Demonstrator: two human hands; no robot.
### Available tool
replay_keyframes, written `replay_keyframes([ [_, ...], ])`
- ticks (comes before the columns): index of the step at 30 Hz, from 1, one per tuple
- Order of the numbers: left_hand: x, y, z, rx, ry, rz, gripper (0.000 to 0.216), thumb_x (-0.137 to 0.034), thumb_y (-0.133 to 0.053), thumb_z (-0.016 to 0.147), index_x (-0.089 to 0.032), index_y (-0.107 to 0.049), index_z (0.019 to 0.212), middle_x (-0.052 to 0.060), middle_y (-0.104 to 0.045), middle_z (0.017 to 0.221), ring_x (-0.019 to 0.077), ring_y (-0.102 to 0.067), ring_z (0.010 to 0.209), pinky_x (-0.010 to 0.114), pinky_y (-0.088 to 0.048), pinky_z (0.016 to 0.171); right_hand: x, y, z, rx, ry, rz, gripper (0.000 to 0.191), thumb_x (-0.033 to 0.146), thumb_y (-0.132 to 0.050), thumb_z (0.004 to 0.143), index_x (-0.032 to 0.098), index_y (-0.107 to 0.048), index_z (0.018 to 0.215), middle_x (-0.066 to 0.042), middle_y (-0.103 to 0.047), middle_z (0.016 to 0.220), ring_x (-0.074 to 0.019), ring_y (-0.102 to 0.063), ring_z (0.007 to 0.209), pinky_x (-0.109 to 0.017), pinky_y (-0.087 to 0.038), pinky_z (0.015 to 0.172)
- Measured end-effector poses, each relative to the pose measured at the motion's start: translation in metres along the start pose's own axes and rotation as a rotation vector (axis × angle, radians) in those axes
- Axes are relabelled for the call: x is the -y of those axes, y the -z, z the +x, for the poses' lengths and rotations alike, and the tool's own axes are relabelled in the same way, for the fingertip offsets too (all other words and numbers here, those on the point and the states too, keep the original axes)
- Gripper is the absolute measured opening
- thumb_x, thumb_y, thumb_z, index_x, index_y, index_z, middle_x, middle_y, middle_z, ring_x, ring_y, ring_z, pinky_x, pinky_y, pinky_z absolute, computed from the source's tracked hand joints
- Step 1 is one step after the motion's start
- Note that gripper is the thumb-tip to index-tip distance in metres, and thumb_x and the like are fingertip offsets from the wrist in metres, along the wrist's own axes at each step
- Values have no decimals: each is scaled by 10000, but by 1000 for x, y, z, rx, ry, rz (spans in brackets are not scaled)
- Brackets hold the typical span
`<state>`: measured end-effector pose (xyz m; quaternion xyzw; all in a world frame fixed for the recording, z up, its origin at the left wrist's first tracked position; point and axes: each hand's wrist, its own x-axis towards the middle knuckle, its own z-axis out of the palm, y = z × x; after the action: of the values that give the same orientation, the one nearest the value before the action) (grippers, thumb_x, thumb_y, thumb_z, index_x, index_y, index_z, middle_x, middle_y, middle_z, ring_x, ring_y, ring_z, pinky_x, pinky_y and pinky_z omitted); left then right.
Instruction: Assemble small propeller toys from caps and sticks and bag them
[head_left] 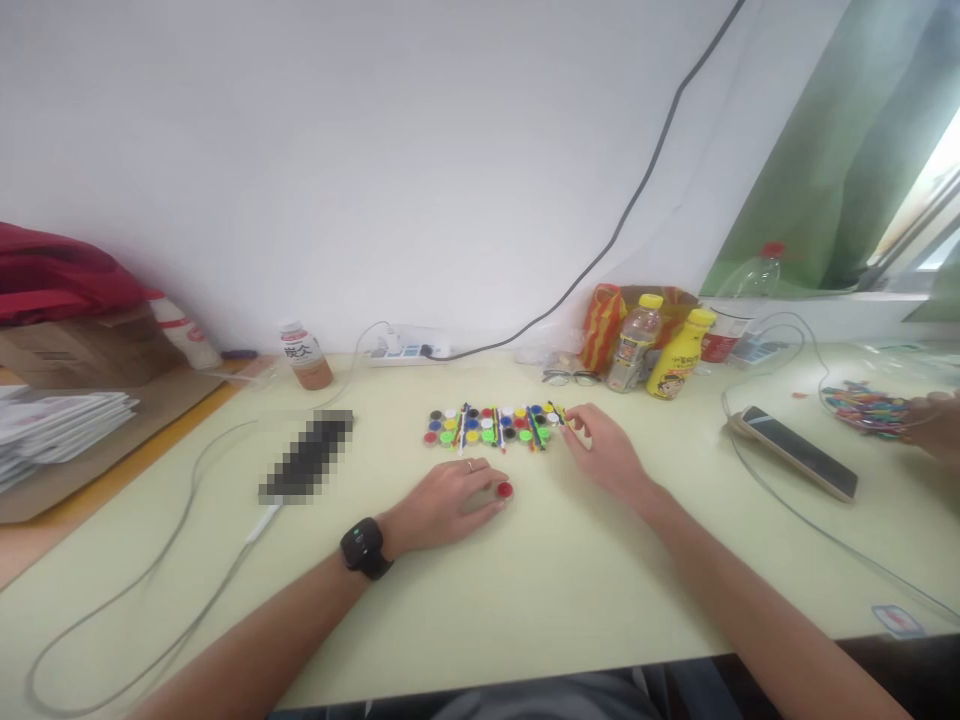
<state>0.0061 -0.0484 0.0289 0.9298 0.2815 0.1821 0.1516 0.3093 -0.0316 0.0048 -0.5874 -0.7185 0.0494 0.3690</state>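
My left hand (450, 500), with a ring and a black watch, rests low over the table. Its thumb and fingers close at a small round red disc (505, 490). Just beyond lie small round discs (489, 436) in black, white, red, blue, green and yellow, set in short rows. Thin coloured sticks (463, 428) lie across them in several lines. At the right end of these rows, my right hand (600, 445) pinches what looks like a thin stick (561, 413); the fingers hide part of it.
Another person's hand (937, 425) is at a pile of coloured sticks (870, 408) on the right. A phone (799, 455) lies nearer. Drink bottles (679, 355) and eyeglasses (568, 378) stand or lie behind; a cable (199, 480) loops across the left.
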Motion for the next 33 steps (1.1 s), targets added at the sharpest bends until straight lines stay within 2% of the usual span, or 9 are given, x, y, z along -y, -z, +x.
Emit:
replay_keyframes([
  [3,-2,-5,2,5,-39,90,266,-354,-496,1044,-234,-638,1234,89,-691,1095,232,-666,980,345,-489,861,-20,1,1,21,-121,-105,198,389,-554,932,232,-610,1039,-61,-665,964,-231,-626,855,-341,-451,712],
  [6,0,-9,2,7,-49,149,261,-342,-484,1050,-234,-628,1238,92,-687,1114,232,-671,987,354,-492,869,-30,-5,-2,84,-173,-133,262,421,-596,896,226,-605,1070,-69,-676,976,-240,-638,862,-343,-454,723],
  [12,0,-10,1,-14,-68,178,243,-318,-482,1047,-229,-629,1219,83,-689,1069,223,-670,940,355,-493,824,-34,-15,-4,140,-181,-79,286,381,-627,861,231,-609,1104,-66,-696,991,-251,-649,919,-356,-477,782],
  [21,0,-9,1,0,-93,200,241,-299,-454,1060,-231,-612,1229,83,-693,1077,223,-665,956,357,-478,814,-35,-17,-4,153,-209,44,222,295,-564,865,240,-632,1069,-36,-689,883,-209,-625,754,-326,-486,694],
  [29,-3,-4,12,103,-221,386,263,-295,-395,1080,-193,-604,1205,91,-692,987,226,-609,839,377,-402,744,-38,-16,-4,158,-235,66,273,299,-615,816,230,-641,1078,-30,-695,886,-204,-629,763,-335,-509,733],
  [33,-1,-2,19,103,-269,434,243,-278,-406,1073,-186,-603,1181,87,-689,935,227,-589,793,388,-365,696,-38,-15,-4,159,-228,67,307,273,-612,796,218,-640,1097,-38,-695,900,-203,-635,768,-339,-517,743],
])
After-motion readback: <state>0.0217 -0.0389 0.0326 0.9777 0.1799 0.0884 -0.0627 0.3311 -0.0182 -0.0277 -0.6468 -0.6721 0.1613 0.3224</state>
